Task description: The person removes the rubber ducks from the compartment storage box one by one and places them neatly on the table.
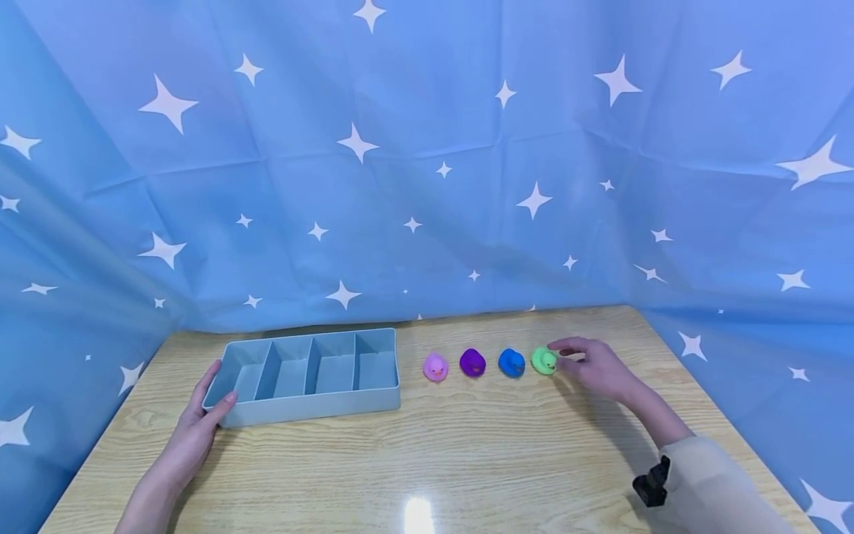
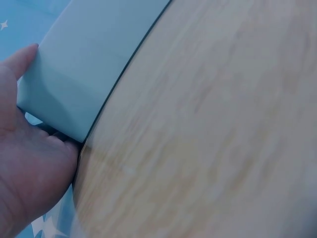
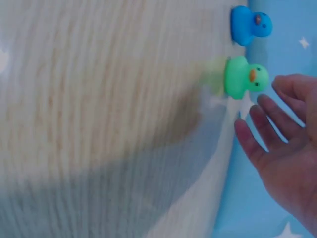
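Note:
My left hand grips the left end of a grey-blue divided tray, thumb on the front wall and fingers along the end. In the left wrist view the thumb presses the tray wall. The tray lies on the table, its compartments bare. My right hand is beside a green rubber duck, fingers spread and relaxed. In the right wrist view its fingertips are close to the green duck. To the left stand a blue duck, a purple duck and a pink duck, in one row.
The wood-grain table ends at a blue curtain with white stars, which hangs behind and at both sides. A black device sits at the right sleeve's cuff. A bright light reflection shows near the front.

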Demonstrator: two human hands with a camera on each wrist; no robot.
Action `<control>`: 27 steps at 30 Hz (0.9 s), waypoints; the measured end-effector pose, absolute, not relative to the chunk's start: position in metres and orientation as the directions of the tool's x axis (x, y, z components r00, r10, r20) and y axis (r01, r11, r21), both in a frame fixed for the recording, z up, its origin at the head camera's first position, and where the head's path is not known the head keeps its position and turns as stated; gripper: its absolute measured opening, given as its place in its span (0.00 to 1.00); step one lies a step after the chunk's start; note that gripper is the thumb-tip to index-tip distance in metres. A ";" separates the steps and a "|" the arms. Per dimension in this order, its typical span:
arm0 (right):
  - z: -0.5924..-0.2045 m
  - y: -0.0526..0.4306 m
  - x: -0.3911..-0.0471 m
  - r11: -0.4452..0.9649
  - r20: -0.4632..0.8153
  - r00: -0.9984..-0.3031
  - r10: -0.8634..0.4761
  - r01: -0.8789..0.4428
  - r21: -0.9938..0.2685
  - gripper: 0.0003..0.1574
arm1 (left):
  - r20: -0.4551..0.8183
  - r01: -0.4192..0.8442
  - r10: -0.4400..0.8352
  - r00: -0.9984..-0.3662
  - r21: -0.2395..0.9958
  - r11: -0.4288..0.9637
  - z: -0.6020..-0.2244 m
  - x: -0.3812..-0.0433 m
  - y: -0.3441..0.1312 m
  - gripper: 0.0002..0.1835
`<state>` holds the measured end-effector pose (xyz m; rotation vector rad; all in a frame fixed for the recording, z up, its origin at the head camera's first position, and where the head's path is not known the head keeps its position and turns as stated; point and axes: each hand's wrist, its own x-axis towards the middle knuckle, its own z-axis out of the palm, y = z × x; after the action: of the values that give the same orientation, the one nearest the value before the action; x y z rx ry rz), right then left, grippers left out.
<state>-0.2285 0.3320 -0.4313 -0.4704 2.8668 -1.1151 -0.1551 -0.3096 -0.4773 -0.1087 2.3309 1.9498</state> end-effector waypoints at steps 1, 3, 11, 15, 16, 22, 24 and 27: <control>-0.430 0.333 -0.228 0.698 0.085 -0.956 -0.281 -0.264 -0.666 0.20 | -0.124 -0.120 0.011 -0.992 0.976 0.179 -0.477 -0.155 -0.310 0.44; -0.426 0.335 -0.227 0.694 0.090 -0.959 -0.268 -0.257 -0.672 0.21 | -0.129 -0.125 0.010 -0.992 0.975 0.183 -0.477 -0.155 -0.310 0.44; -0.413 0.334 -0.221 0.631 0.082 -0.961 -0.263 -0.236 -0.739 0.23 | -0.142 -0.139 0.000 -0.990 0.969 0.203 -0.477 -0.156 -0.310 0.44; -0.410 0.328 -0.219 0.612 0.084 -0.959 -0.272 -0.239 -0.754 0.23 | -0.141 -0.138 -0.002 -0.990 0.969 0.202 -0.477 -0.156 -0.310 0.45; -0.409 0.327 -0.218 0.608 0.085 -0.958 -0.274 -0.241 -0.757 0.23 | -0.141 -0.139 -0.003 -0.990 0.969 0.203 -0.477 -0.156 -0.311 0.45; -0.404 0.319 -0.215 0.587 0.088 -0.954 -0.286 -0.247 -0.771 0.23 | -0.139 -0.138 -0.008 -0.990 0.967 0.215 -0.477 -0.156 -0.310 0.45; -0.404 0.318 -0.215 0.585 0.090 -0.953 -0.288 -0.250 -0.772 0.23 | -0.135 -0.133 -0.007 -0.991 0.968 0.212 -0.477 -0.156 -0.310 0.45; -0.403 0.317 -0.213 0.580 0.091 -0.952 -0.291 -0.252 -0.774 0.23 | -0.131 -0.129 -0.003 -0.991 0.971 0.203 -0.478 -0.155 -0.310 0.44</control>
<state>-0.2130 0.3169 -0.4027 -0.4730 2.7519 -1.3373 -0.1551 -0.3100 -0.4776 -0.1296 2.3567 1.9189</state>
